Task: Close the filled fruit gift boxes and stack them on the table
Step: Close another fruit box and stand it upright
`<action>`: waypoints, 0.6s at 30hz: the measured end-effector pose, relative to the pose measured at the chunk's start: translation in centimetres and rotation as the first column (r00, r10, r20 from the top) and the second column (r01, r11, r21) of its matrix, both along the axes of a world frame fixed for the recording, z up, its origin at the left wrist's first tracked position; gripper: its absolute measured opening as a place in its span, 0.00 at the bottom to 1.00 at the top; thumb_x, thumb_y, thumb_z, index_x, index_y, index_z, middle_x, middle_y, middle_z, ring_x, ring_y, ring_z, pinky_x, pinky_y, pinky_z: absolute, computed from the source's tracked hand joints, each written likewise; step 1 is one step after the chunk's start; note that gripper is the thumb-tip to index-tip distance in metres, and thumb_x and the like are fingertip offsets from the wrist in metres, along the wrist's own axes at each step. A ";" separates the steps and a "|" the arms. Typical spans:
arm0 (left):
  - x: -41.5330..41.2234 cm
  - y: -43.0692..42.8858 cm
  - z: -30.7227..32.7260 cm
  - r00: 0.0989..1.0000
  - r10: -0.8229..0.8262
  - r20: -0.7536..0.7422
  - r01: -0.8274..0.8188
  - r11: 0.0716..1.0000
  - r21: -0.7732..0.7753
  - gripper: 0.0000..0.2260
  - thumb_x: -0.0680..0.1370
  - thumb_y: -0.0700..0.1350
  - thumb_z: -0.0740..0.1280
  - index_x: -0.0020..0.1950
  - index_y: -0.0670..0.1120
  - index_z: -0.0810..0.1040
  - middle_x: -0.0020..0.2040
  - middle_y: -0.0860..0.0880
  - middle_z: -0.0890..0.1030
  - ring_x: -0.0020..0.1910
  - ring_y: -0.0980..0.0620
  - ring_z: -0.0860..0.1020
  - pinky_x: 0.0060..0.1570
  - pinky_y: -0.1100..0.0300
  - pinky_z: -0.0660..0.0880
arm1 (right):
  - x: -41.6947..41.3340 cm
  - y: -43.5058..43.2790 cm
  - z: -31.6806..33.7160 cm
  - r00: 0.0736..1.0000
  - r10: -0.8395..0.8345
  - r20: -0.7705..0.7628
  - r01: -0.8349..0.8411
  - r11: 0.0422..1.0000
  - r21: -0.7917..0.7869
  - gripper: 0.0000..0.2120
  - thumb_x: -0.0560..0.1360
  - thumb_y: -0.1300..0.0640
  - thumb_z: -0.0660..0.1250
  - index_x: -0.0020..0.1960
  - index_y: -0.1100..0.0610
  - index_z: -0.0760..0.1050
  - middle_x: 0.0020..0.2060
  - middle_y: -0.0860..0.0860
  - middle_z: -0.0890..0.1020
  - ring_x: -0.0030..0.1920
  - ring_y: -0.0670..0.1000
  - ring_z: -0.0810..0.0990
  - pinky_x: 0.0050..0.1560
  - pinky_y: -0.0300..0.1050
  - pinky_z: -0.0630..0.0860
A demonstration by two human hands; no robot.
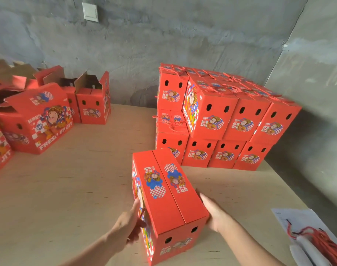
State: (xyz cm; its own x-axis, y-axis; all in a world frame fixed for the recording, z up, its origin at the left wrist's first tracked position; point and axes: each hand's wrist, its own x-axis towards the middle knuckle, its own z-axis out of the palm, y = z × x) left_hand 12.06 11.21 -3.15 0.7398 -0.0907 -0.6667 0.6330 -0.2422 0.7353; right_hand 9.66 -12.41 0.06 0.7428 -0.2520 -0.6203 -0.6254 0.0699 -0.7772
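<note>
The left hand [128,225] grips the left side of the closed box [167,198], thumb pointing up along the panel and fingers curled low against it. They may be catching the red cord [141,214] that hangs there, but that spot is too blurred to be sure. The right hand [214,214] lies flat against the box's right side, fingers straight and pressed to the cardboard. The box stands between the two hands on the surface [77,189], a pale plywood sheet, with both top flaps folded down and meeting along the middle.

Just beyond its far end is the stack [221,121] of red closed boxes, two layers high, with twisted cord handles on top. Well to the left stand the open boxes [90,100], their brown inner flaps raised.

At the near right corner lies a sheet of paper [290,215] carrying a bundle of red cords [325,244] and some white tubes [310,250].

The surface is set into a corner of the room. Rough grey concrete forms the back wall [163,35], and a white switch plate [90,12] sits high on it.
</note>
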 end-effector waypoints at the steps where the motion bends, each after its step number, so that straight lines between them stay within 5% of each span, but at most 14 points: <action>1: -0.3 -0.2 -0.2 0.994 0.004 -0.105 -0.013 0.996 -0.086 0.29 0.79 0.63 0.53 0.30 0.41 0.73 0.23 0.48 0.69 0.21 0.52 0.65 0.23 0.66 0.60 | 1.0 0.3 0.7 0.999 -0.018 0.026 0.019 1.000 -0.018 0.21 0.75 0.40 0.63 0.52 0.57 0.81 0.44 0.57 0.85 0.46 0.57 0.83 0.50 0.52 0.79; 5: 0.2 -1.3 0.2 0.961 0.150 -0.234 -0.216 0.932 -0.291 0.18 0.79 0.45 0.59 0.28 0.45 0.68 0.25 0.48 0.69 0.21 0.54 0.64 0.24 0.67 0.60 | 4.1 1.2 4.2 0.971 -0.047 0.233 0.079 0.989 -0.128 0.12 0.78 0.59 0.64 0.55 0.68 0.77 0.43 0.59 0.83 0.40 0.55 0.80 0.41 0.44 0.76; 7: 0.7 -1.5 1.2 0.964 0.241 -0.113 -0.265 0.918 -0.294 0.15 0.77 0.38 0.58 0.29 0.44 0.70 0.26 0.48 0.71 0.24 0.53 0.65 0.27 0.65 0.60 | 4.6 2.1 6.6 0.936 0.043 0.350 0.038 0.974 -0.221 0.09 0.79 0.62 0.61 0.50 0.65 0.78 0.50 0.60 0.82 0.47 0.54 0.78 0.44 0.44 0.73; 10: 1.6 -1.5 4.2 0.921 0.258 0.292 -0.204 0.958 -0.203 0.12 0.76 0.37 0.60 0.33 0.41 0.73 0.30 0.44 0.72 0.28 0.51 0.66 0.29 0.62 0.62 | 4.9 4.2 11.1 0.829 0.241 0.505 -0.090 0.948 -0.304 0.10 0.81 0.62 0.58 0.44 0.59 0.75 0.45 0.57 0.83 0.44 0.52 0.81 0.46 0.43 0.75; 14: 3.1 -2.0 10.9 0.613 0.097 0.784 -0.040 0.995 -0.092 0.12 0.80 0.39 0.58 0.37 0.42 0.71 0.33 0.49 0.71 0.33 0.52 0.67 0.32 0.62 0.66 | 4.8 6.6 14.7 0.763 0.347 0.545 -0.225 0.934 -0.279 0.11 0.81 0.63 0.55 0.45 0.62 0.74 0.38 0.56 0.83 0.37 0.52 0.82 0.41 0.42 0.77; 18: 4.4 -2.4 15.1 0.361 -0.267 0.893 -0.021 0.955 0.294 0.17 0.81 0.46 0.59 0.36 0.40 0.77 0.32 0.45 0.76 0.35 0.44 0.74 0.37 0.55 0.69 | 4.1 6.9 14.8 0.807 0.319 0.497 -0.252 0.947 -0.198 0.13 0.79 0.67 0.56 0.51 0.66 0.79 0.42 0.57 0.84 0.43 0.54 0.82 0.46 0.42 0.76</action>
